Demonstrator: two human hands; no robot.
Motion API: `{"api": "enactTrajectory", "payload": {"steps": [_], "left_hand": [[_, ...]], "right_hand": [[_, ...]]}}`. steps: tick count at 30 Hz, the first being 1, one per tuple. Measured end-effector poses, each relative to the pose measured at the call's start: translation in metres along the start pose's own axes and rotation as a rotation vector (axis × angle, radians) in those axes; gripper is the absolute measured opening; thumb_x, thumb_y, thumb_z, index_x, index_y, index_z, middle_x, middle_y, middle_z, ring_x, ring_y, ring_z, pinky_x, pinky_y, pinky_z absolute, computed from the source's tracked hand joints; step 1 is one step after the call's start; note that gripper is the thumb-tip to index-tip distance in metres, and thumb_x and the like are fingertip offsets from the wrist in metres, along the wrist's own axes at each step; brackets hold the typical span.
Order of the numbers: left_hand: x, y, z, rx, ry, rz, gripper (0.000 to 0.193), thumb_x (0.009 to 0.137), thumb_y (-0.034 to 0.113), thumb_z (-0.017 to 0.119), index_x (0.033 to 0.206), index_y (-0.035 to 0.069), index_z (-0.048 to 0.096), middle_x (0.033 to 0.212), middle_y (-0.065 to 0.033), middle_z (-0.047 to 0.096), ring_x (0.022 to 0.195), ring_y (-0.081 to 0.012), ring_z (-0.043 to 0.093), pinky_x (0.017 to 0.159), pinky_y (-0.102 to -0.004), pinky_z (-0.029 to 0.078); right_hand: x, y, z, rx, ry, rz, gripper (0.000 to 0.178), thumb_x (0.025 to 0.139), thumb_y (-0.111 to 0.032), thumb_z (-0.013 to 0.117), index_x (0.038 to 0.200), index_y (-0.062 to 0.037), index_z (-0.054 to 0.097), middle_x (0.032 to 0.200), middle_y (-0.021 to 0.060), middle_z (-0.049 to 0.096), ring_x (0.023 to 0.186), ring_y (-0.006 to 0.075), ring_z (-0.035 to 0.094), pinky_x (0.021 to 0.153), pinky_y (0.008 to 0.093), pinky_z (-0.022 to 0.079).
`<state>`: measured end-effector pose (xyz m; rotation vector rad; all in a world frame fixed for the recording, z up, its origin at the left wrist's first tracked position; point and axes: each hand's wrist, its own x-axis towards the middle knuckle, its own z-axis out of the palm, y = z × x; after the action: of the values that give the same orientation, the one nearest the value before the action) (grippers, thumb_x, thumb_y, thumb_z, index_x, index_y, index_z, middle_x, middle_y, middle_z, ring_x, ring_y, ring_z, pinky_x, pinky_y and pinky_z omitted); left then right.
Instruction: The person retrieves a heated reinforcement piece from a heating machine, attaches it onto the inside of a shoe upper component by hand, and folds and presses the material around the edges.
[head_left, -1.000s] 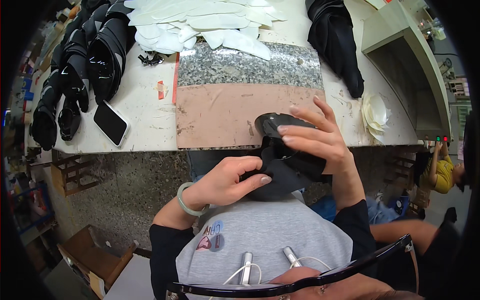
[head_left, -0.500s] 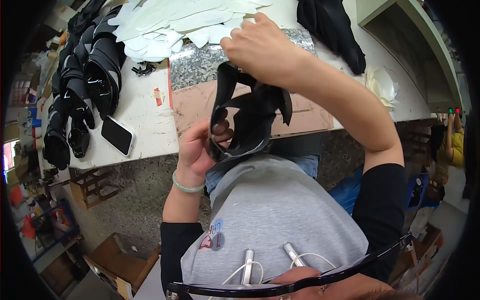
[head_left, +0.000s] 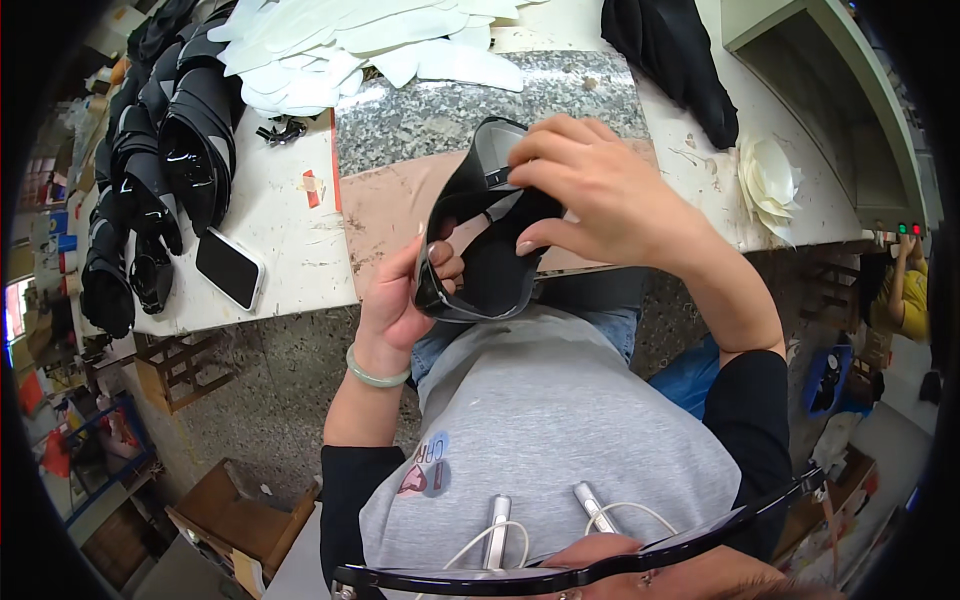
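A black shoe upper (head_left: 437, 215), glossy outside with a dark lining, is held tilted above the near edge of the worktable, its opening toward me. My left hand (head_left: 405, 290) grips its left wall, with the fingers curled inside and the thumb side outside. At the opening's far right my right hand (head_left: 590, 190) has its fingertips by the far rim. Its thumb is spread away from the fingers, over the black lining. A short dark strip with a pale end shows inside the upper. A pale green bangle (head_left: 378, 372) circles my left wrist.
Stacked glossy black uppers (head_left: 195, 150) line the table's left, beside a phone (head_left: 230, 268). White cut pieces (head_left: 350, 40) cover the far side, behind a speckled stone slab (head_left: 420, 120). Black fabric (head_left: 675, 70) and a cream ruffled bundle (head_left: 768, 185) lie right of the slab.
My right hand has come down and nearer from beside the white pieces to the upper's opening, and its fingers have spread. The upper's opening is wider. My left hand keeps its grip.
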<state>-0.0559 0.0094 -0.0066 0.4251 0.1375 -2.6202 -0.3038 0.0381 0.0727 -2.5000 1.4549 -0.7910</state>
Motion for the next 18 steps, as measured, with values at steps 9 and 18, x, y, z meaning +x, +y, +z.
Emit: {"api": "enactTrajectory", "payload": {"steps": [9,18], "left_hand": [[0.002,0.06,0.061,1.686,0.355,0.312,0.041,0.095,0.031,0.048,0.116,-0.004,0.057,0.099,-0.0082,0.064,0.091,-0.014,0.06,0.082,-0.0273,0.046],[0.068,0.052,0.094,2.433,0.082,0.046,0.032,0.082,0.016,0.057,0.11,0.0,0.057,0.091,-0.0179,0.066,0.086,-0.0286,0.064,0.075,-0.0344,0.048]], "right_hand": [[0.005,-0.017,0.019,-0.203,-0.136,-0.183,0.006,0.061,-0.008,0.063,0.066,-0.0068,0.06,0.067,0.0037,0.056,0.088,0.0187,0.055,0.1,0.0468,0.028],[0.046,-0.024,-0.001,0.029,-0.667,0.019,0.014,0.071,-0.012,0.058,0.079,-0.0021,0.063,0.073,0.0114,0.062,0.069,0.0282,0.062,0.068,0.0361,0.05]]}}
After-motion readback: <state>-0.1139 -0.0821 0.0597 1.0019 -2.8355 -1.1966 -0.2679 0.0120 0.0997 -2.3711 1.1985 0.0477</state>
